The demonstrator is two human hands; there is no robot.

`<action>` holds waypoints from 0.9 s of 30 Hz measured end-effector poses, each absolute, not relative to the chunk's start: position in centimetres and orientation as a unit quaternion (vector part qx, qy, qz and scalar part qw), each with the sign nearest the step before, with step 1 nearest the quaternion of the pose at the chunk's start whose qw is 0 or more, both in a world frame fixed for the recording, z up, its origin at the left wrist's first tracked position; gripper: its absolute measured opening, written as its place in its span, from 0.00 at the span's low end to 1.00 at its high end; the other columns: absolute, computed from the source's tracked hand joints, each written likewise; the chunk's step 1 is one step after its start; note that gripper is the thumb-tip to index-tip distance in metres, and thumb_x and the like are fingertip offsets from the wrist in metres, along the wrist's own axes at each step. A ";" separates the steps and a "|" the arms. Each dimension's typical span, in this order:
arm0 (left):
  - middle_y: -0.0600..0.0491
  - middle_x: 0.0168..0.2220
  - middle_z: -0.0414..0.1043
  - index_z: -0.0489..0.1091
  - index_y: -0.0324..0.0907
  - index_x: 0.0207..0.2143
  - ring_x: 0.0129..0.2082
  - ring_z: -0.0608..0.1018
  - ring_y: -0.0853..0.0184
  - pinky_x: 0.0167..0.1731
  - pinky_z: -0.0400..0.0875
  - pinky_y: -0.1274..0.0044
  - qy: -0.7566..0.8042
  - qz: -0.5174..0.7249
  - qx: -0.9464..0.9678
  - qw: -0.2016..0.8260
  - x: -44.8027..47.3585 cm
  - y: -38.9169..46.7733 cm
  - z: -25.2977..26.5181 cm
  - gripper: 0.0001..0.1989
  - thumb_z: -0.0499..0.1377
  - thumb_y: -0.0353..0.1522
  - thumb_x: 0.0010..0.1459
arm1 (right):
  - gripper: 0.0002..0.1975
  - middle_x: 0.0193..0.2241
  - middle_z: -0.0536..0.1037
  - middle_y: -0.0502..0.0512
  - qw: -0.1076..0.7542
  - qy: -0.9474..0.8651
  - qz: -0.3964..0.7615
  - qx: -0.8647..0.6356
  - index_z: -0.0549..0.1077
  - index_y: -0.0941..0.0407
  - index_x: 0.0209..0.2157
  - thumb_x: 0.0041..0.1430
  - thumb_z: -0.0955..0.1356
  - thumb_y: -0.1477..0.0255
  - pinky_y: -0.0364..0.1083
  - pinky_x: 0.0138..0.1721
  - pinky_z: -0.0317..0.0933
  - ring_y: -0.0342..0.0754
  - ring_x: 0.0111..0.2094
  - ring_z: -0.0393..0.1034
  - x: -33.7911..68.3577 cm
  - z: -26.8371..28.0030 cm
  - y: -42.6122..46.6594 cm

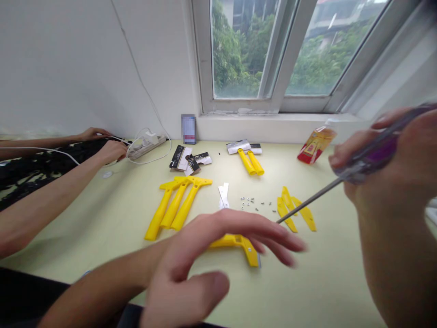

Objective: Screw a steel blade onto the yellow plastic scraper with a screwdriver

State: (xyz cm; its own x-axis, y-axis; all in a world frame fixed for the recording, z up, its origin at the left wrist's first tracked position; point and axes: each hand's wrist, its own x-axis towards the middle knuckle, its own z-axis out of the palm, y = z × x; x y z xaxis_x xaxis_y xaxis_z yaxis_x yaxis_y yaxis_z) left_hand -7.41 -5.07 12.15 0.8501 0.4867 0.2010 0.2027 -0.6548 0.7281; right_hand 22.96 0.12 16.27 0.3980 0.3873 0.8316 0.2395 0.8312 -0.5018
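My right hand (378, 191) is raised at the right, closed round the purple, clear handle of a screwdriver (309, 201). Its shaft slants down left, and the tip is hidden behind my left fingers. My left hand (218, 223), slightly blurred, hovers with fingers stretched and thumb apart, holding nothing. Beneath it lies a yellow scraper (251, 255) with a screw in its head and a blade edge showing; its handle is partly covered. Beyond are white blades (223, 193), several small screws and nuts (248, 200), yellow cover pieces (304, 214) and three yellow scraper handles (184, 207).
At the back are two yellow-handled scrapers (246, 161), black-and-white packaging cards (180, 157), a propped phone (189, 130) and a bottle of reddish liquid (316, 143). On the left, another person's arms (68, 182) reach toward a power strip (146, 146) with white cables.
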 end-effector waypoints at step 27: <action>0.45 0.43 0.71 0.65 0.38 0.51 0.41 0.74 0.60 0.41 0.72 0.69 0.254 0.080 0.957 0.113 -5.1 0.7 3.6 0.17 0.50 0.38 0.66 | 0.13 0.13 0.62 0.43 0.812 -0.494 -0.005 -0.309 0.66 0.54 0.31 0.66 0.61 0.60 0.43 0.10 0.47 0.43 0.13 0.64 18.1 15.0 -0.5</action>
